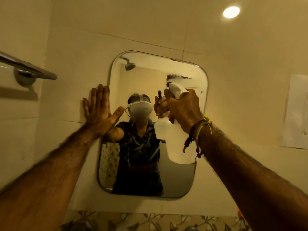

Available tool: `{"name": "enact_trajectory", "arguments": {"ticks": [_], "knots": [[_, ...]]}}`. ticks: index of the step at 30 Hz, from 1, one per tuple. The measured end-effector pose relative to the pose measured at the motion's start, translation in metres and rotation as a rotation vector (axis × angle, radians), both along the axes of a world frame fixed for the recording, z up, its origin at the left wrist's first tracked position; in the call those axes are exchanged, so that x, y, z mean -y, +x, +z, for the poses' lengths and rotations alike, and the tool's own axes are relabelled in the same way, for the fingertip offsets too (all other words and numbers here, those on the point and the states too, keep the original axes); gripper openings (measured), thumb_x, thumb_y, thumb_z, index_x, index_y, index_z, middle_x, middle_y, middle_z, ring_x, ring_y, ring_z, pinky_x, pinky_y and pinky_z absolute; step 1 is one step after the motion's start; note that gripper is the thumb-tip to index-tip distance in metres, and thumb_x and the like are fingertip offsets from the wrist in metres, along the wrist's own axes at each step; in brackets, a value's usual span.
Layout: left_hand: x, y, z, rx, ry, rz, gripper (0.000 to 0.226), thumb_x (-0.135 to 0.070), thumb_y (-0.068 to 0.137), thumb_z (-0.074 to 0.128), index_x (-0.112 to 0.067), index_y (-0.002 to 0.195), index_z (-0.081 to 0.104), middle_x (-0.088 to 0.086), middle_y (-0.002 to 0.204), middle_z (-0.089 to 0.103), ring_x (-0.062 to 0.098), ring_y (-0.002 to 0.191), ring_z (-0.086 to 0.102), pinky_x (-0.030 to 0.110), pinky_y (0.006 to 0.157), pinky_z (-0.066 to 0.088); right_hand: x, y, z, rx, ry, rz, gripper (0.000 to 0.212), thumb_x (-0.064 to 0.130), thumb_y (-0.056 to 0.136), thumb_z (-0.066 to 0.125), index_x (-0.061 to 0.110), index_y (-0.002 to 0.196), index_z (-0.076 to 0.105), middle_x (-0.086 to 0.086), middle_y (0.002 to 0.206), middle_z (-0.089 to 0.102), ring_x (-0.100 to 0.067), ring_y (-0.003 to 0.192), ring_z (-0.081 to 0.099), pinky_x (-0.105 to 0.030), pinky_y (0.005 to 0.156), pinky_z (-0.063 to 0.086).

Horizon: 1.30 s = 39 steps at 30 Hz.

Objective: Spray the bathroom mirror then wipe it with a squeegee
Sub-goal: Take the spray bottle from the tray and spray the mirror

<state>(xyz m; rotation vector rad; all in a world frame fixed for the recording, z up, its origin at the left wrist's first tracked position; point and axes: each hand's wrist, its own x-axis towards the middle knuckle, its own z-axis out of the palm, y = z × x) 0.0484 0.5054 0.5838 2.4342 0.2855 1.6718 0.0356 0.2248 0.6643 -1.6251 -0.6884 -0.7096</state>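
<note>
The mirror (146, 164) hangs on the tiled wall (150, 30) straight ahead of you, a rounded rectangle, and its glass looks mostly dry apart from a pale smear near the top right corner. Your right hand (183, 109) is wrapped tight around the neck of the spray bottle (176, 147), nozzle up and aimed at the upper right of the glass — so you are in the spraying step, and by the look of it early in it. Your left hand (98, 107) lies flat and open, holding nothing, fingers on the wall and thumb over the mirror's left edge. A towel rail (28, 67) sits off to the left. No squeegee is in view. Next, squeeze the trigger and cover the rest of the glass — lift that left thumb clear first.
</note>
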Motion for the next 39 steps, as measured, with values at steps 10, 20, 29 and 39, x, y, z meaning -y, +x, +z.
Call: {"name": "enact_trajectory", "arguments": {"ticks": [10, 20, 29, 39], "knots": [[0.008, -0.009, 0.004, -0.043, -0.01, -0.026, 0.082, -0.071, 0.093, 0.021, -0.037, 0.151, -0.026, -0.011, 0.161, -0.034, 0.005, 0.143, -0.038, 0.031, 0.106, -0.038, -0.062, -0.039, -0.024, 0.123, -0.143, 0.072, 0.035, 0.041, 0.089, 0.065, 0.018, 0.116, 0.063, -0.005, 0.091, 0.07, -0.023, 0.071, 0.07, -0.04, 0.057, 0.061], [0.014, -0.014, 0.002, -0.093, 0.014, -0.032, 0.11, -0.089, 0.077, 0.028, -0.032, 0.155, -0.023, -0.011, 0.16, -0.035, 0.009, 0.145, -0.037, 0.031, 0.104, -0.041, -0.017, -0.023, -0.03, -0.055, -0.13, 0.036, 0.033, 0.034, 0.09, 0.065, 0.015, 0.116, 0.064, -0.009, 0.089, 0.07, -0.025, 0.062, 0.069, -0.034, 0.049, 0.059], [0.03, -0.033, 0.016, -0.366, -0.067, 0.05, 0.127, -0.094, 0.068, 0.032, -0.026, 0.144, -0.043, -0.012, 0.138, -0.061, 0.013, 0.132, -0.054, 0.044, 0.112, -0.031, 0.057, 0.003, -0.022, -0.054, 0.113, -0.146, 0.039, 0.029, 0.088, 0.067, 0.021, 0.126, 0.062, 0.0, 0.071, 0.065, -0.009, 0.04, 0.057, -0.017, 0.033, 0.042], [0.043, -0.048, 0.005, -0.512, -0.165, 0.075, 0.133, -0.097, 0.056, 0.028, -0.026, 0.139, -0.048, -0.009, 0.138, -0.061, 0.024, 0.135, -0.05, 0.057, 0.113, -0.024, 0.072, 0.001, -0.039, -0.065, 0.057, -0.171, 0.037, 0.032, 0.091, 0.064, 0.017, 0.125, 0.061, -0.002, 0.077, 0.065, -0.015, 0.052, 0.06, -0.016, 0.033, 0.042]]}}
